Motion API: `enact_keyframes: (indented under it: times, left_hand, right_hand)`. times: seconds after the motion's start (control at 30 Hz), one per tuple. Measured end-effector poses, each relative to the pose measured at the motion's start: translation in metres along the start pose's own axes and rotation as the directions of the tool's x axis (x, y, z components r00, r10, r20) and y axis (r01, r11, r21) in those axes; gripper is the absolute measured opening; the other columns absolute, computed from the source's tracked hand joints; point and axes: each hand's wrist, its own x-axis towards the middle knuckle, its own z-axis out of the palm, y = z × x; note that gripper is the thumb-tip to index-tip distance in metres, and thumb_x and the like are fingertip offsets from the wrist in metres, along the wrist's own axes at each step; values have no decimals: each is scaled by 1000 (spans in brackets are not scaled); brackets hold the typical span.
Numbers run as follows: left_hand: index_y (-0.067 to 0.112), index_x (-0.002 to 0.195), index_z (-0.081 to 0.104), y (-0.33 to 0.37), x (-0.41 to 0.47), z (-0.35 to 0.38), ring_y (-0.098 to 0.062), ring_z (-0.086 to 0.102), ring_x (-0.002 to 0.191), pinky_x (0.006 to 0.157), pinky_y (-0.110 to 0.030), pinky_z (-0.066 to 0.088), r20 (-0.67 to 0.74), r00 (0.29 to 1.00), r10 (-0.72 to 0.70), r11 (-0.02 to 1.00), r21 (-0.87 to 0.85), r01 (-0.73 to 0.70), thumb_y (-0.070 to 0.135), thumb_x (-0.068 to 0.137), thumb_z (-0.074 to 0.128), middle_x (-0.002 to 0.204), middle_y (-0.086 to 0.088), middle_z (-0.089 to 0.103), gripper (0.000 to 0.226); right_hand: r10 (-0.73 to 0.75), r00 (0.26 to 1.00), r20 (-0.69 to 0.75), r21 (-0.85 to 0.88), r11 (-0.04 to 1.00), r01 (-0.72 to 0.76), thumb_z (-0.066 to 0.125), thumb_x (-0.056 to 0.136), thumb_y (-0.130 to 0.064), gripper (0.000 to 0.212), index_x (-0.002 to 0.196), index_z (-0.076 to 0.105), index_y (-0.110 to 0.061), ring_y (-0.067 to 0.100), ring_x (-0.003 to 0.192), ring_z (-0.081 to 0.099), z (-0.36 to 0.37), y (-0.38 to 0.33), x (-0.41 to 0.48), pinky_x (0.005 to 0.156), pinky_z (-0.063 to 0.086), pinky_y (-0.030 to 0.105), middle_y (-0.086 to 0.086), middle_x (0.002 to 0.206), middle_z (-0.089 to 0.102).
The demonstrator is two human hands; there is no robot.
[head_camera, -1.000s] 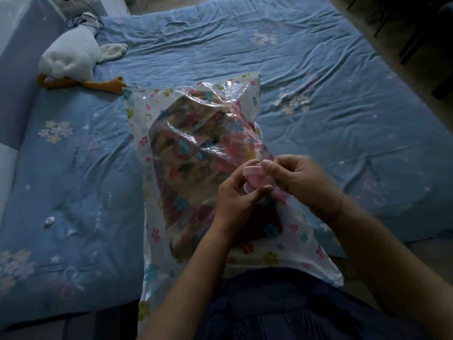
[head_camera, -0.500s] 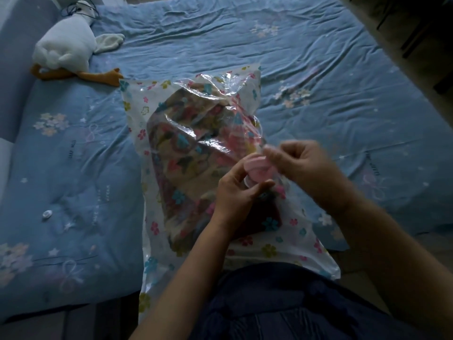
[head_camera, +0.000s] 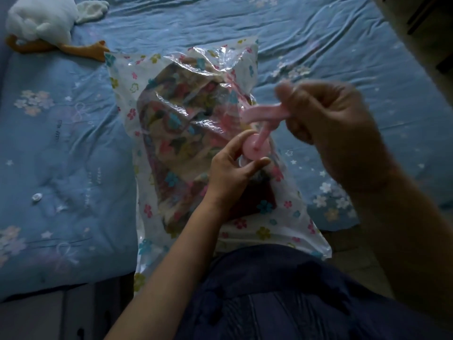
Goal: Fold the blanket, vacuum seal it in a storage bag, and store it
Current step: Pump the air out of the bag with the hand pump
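Blanket: the folded blanket (head_camera: 181,143) is inside the storage bag (head_camera: 245,231). The bag lies flat on the bed (head_camera: 73,143), and its near end hangs over the edge by the person's lap.
How it will handle: the blanket looks soft and squashy. The bag is thin, shiny plastic, so it will likely slip and crinkle. It is puffy with air now and is probably light but floppy.
Where to hold: the hard pink valve (head_camera: 253,149) on top is the best spot to grip. To lift the bag, I would hold both long sides, not the thin corners.
Left hand: the left hand (head_camera: 230,170) pinches the round valve between thumb and fingers.
Right hand: the right hand (head_camera: 335,128) has its fingers curled round the pink cap (head_camera: 262,114). The cap is off the valve and lifted up, joined to it by a little pink strap.
Things around: a white toy duck (head_camera: 41,23) lies far left. A small white round thing (head_camera: 36,197) sits on the bed, left of the bag.
In the way: nothing blocks the valve. The loose plastic near it could fold over the hole.
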Motion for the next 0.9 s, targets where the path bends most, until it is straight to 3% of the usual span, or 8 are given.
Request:
enact_keyframes:
  times: [0.1,0.2,0.27,0.37,0.53,0.67,0.73,0.9]
  left_hand:
    - [8,129,61,-5,-3,-1,-23,64,116,103,-42,50,-6,999,-37,999,-13,36,12,76,83,123,-7,68,58]
    - [9,120,64,-5,-10,1,-18,67,109,95,-31,52,-9,999,-39,999,-29,39,4,77,80,115,-6,70,46]
    - [9,121,63,-2,-13,1,-12,66,108,91,-23,51,-5,999,-39,998,-55,39,-1,76,79,114,-4,70,48]
    - [4,122,62,4,-10,-1,-17,66,112,95,-27,52,-5,1000,-21,999,-44,21,2,77,79,117,-7,69,48]
    - [6,126,62,4,-8,-4,-16,65,112,97,-28,51,11,1000,-23,1000,3,23,9,78,81,119,-5,69,52]
    - [2,124,62,-1,-13,-2,-17,66,111,94,-27,52,0,1000,-29,999,-18,29,3,77,80,116,-7,70,50]
    - [4,124,61,3,-13,-4,-15,65,112,95,-26,52,16,1000,-18,1000,-23,18,2,78,79,117,-6,69,50]
    - [7,126,62,8,-8,-5,-16,66,112,98,-31,52,22,1000,-14,1000,-11,14,10,78,81,119,-5,70,52]
  right_hand:
    - [-63,998,-9,134,989,64,57,90,-23,48,52,38,-2,11,41,24,1,-9,-3,40,20,21,7,46,28]
    - [151,987,59,-122,982,-143,58,91,-27,42,63,57,4,2,43,35,6,40,-12,45,30,15,-7,45,42]
    - [268,962,45,-278,929,-245,60,86,-41,53,70,61,10,9,48,41,5,64,-16,49,35,25,-1,51,48]
    - [136,989,56,-286,952,-114,61,89,-33,50,64,56,9,9,47,38,2,45,-9,48,33,25,2,51,44]
    - [-82,994,76,12,997,82,59,90,-23,51,61,42,16,7,46,28,5,6,-6,45,26,16,6,50,30]
    - [204,976,71,-281,943,-176,64,89,-34,55,66,49,14,5,46,36,5,60,-14,48,33,22,0,52,41]
    - [227,972,68,-318,928,-194,64,88,-35,52,65,53,10,9,48,38,3,66,-14,50,34,27,2,53,44]
    - [-40,985,169,99,995,24,57,92,-24,43,57,47,-1,7,44,31,-3,3,-5,45,28,16,-10,49,40]
